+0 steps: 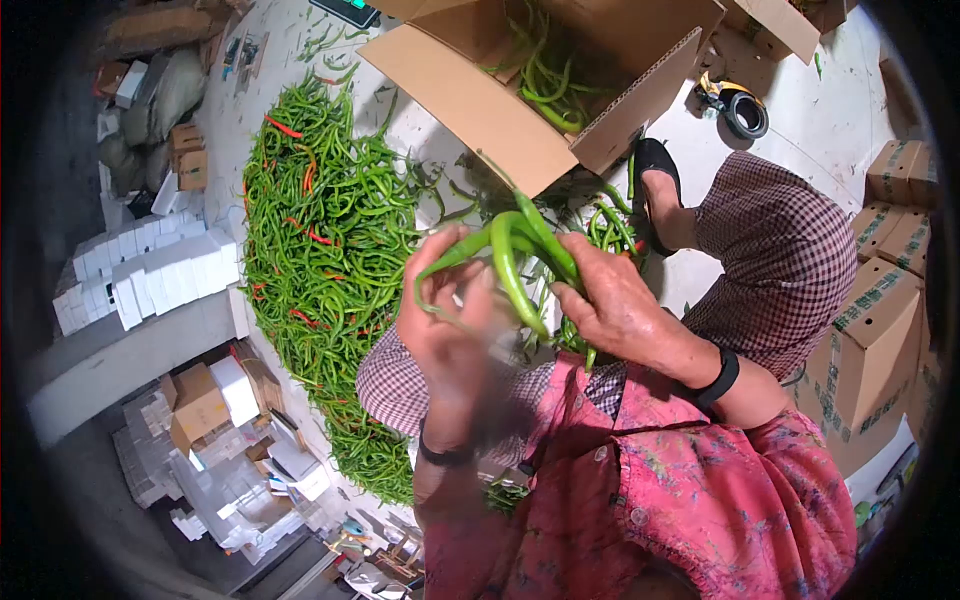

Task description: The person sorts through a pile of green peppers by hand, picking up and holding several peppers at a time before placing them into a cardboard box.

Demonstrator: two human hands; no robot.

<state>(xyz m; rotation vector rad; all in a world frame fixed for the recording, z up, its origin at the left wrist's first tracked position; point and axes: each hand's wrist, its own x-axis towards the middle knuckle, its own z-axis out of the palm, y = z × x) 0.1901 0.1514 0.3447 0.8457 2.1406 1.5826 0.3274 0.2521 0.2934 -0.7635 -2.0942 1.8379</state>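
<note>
**A:** Fingers point(582, 268) of the right hand point(620, 305) are wrapped tight round a bunch of green peppers point(512, 255), held up in the air just below the open cardboard box point(480, 90)!

**B:** And the left hand point(450, 335)?

**A:** It's blurred, but its fingers point(440, 258) look curled onto the same bunch from the other side. One long pepper loops out past them. So both hands are clamped on that bunch, with nothing loose between them.

**B:** How far along would you say the work is?

**A:** Early, by my reckoning. Only a small tangle of boxed peppers point(545, 85) lies inside the box, and most of its bottom is hidden by the flaps. Left of the box a huge pile of peppers point(330, 250) spreads across the floor point(830, 130), mostly green with a few red ones mixed in. More strays lie right under the box's near corner. That's a lot of peppers not yet handled.

**B:** Anything else around?

**A:** A roll of tape point(745, 112) sits just right of the box. Printed cartons point(870, 330) are stacked further right and lower down.
</note>
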